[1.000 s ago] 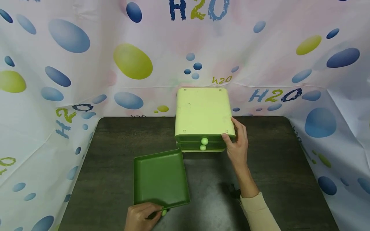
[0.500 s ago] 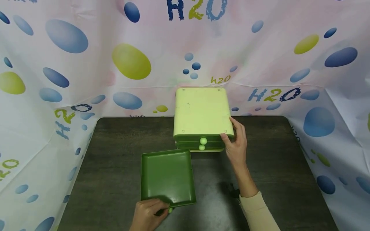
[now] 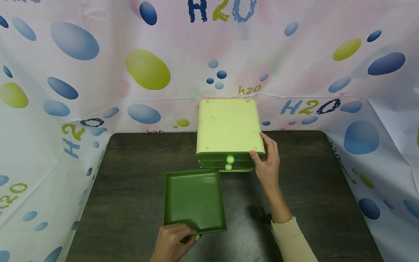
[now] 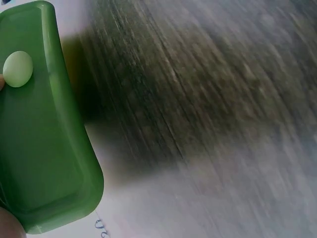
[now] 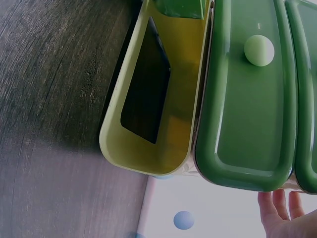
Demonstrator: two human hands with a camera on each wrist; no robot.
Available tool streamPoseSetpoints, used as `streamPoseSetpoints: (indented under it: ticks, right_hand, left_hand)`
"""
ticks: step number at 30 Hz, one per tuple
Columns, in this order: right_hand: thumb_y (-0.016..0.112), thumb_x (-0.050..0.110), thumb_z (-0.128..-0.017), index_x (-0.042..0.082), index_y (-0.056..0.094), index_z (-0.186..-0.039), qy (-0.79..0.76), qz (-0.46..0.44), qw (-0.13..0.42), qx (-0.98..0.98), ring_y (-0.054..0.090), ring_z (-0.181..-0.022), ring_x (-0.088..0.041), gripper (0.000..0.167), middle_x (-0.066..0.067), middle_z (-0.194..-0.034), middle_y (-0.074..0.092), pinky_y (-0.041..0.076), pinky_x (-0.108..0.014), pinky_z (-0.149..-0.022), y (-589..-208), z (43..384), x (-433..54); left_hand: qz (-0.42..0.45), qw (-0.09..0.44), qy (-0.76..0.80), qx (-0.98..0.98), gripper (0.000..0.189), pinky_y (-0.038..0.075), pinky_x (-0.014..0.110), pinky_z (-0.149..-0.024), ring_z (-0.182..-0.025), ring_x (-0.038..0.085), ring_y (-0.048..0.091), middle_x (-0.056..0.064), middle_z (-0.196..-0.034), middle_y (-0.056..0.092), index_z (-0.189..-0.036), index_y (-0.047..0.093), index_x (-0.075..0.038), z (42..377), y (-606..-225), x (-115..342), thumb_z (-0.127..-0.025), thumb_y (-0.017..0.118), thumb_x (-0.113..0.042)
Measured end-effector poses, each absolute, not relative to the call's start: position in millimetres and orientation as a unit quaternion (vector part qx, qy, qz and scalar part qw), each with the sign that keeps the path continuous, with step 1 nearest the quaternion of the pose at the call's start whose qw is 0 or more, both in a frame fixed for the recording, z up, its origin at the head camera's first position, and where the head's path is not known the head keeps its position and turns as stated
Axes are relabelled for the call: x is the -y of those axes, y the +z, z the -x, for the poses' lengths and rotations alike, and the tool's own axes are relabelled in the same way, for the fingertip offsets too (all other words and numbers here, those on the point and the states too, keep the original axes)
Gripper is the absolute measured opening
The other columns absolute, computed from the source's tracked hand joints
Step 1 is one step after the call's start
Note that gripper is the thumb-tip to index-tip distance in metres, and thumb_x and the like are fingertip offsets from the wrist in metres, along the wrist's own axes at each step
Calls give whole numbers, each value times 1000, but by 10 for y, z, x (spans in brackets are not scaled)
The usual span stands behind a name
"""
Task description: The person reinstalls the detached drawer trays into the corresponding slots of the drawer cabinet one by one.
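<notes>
A light-green small drawer cabinet (image 3: 229, 125) stands at the back of the table, with two dark-green drawers shut in its front, each bearing a round knob (image 5: 259, 50). My right hand (image 3: 269, 167) grips its right front corner, thumb at the front edge, fingers along the side. A loose green drawer (image 3: 195, 200) lies before the cabinet, slightly left, its inside bare. With my left hand (image 3: 175, 238) I pinch its front wall beside the knob (image 4: 18, 69). In the right wrist view the drawer's rear corner (image 5: 181, 7) is at the mouth of the open bottom slot (image 5: 181, 99).
The dark wood-grain table (image 3: 137, 156) carries the cabinet and drawer. A patterned white curtain (image 3: 108, 72) hangs behind and along both sides. A small dark object (image 3: 264, 215) shows by the right wrist.
My left hand has moved the loose drawer to the right and turned it slightly, more in line with the cabinet. My right hand has kept its grip on the cabinet.
</notes>
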State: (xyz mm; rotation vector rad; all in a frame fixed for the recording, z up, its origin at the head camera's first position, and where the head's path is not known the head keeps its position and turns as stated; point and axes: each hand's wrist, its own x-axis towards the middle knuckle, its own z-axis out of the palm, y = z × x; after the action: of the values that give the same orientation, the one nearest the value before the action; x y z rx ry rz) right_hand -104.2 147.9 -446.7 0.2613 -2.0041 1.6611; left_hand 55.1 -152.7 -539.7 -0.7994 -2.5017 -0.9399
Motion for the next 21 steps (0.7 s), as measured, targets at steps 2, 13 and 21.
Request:
streamPoseSetpoints:
  ticks: [2, 13, 21]
  right_hand:
    - [68, -7, -90, -11, 45, -141, 612, -97, 260, 740, 47, -118, -20, 56, -31, -132, 43, 40, -20, -98, -4465, 1041, -1477]
    - [70, 11, -93, -12, 47, -138, 615, -105, 270, 734, 48, -117, -21, 56, -32, -132, 44, 41, -21, -98, -4474, 1047, -1487]
    - [70, 8, -93, -15, 46, -137, 615, -115, 279, 729, 49, -115, -22, 55, -36, -132, 43, 42, -21, -96, -4496, 1059, -1490]
  left_hand:
    - [282, 176, -329, 884, 29, 46, 13, -53, -57, -7, 56, -18, -69, 65, -72, 72, -27, -545, -5391, 1503, -59, 88, -5]
    - [299, 158, -325, 883, 27, 46, 12, -55, -58, -7, 56, -18, -70, 66, -73, 73, -27, -475, -5397, 1372, -63, 87, -7]
    - [329, 170, -342, 864, 29, 43, 10, -55, -58, -6, 55, -16, -70, 65, -75, 73, -26, -409, -5399, 1284, -62, 87, -3]
